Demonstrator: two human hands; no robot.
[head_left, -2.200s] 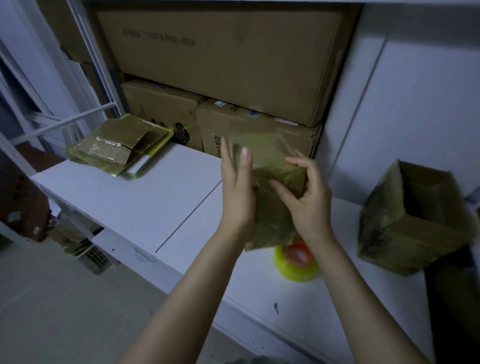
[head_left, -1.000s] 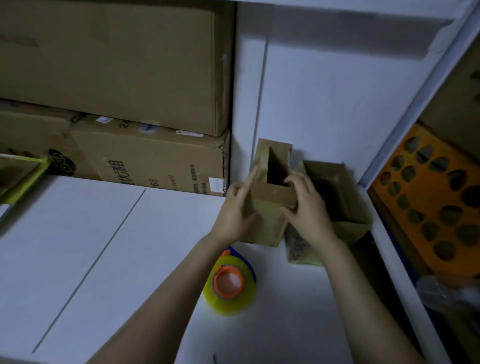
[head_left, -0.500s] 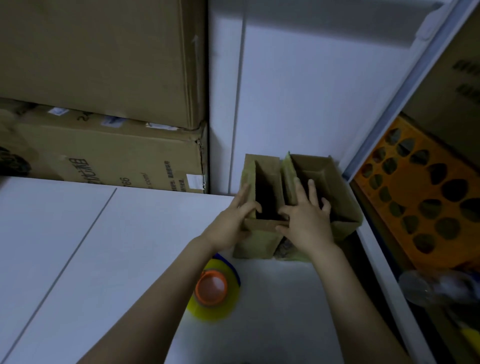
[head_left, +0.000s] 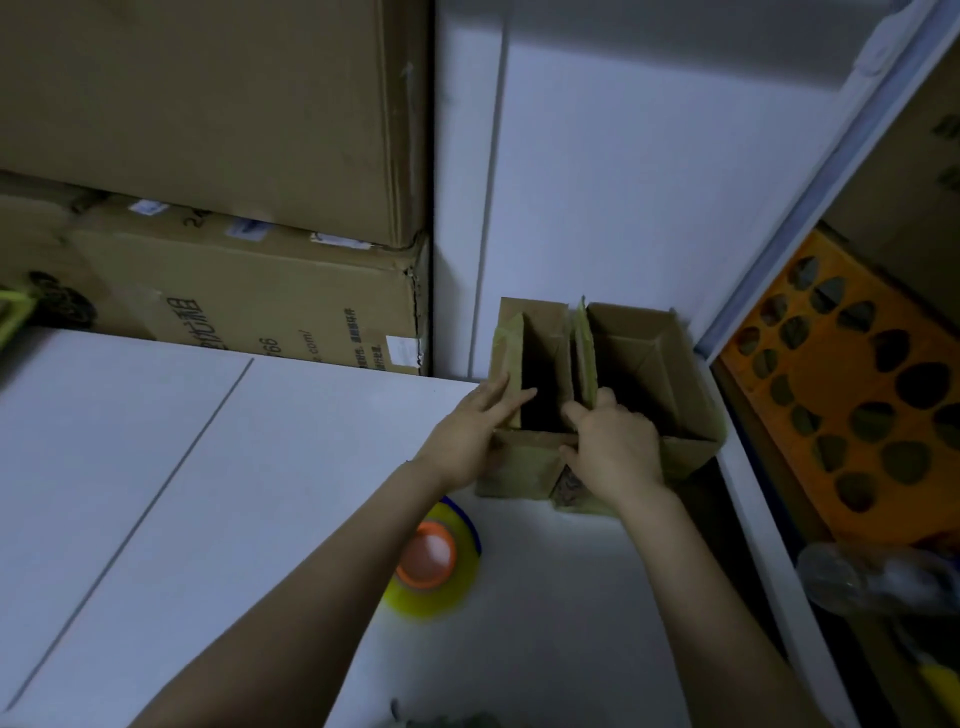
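Observation:
A narrow open cardboard box (head_left: 540, 325) with greenish tape stands on the white table (head_left: 156, 467) against the back wall. It touches a wider open cardboard box (head_left: 652, 358) on its right. My left hand (head_left: 465, 434) holds the narrow box's left wall, thumb inside and fingers outside. My right hand (head_left: 610, 441) is curled over the two adjoining walls between the boxes, near their front corner. The insides of both boxes are dark and look empty.
A yellow tape roll (head_left: 431, 566) with an orange core lies under my left forearm. Large cartons (head_left: 249, 312) are stacked at the back left. Right of the table edge sit an orange tray with holes (head_left: 857, 395) and a clear plastic bottle (head_left: 872, 577).
The narrow box went from mid-air over the table to standing beside the wider box. In the last half second my right hand's fingers curled over the shared walls.

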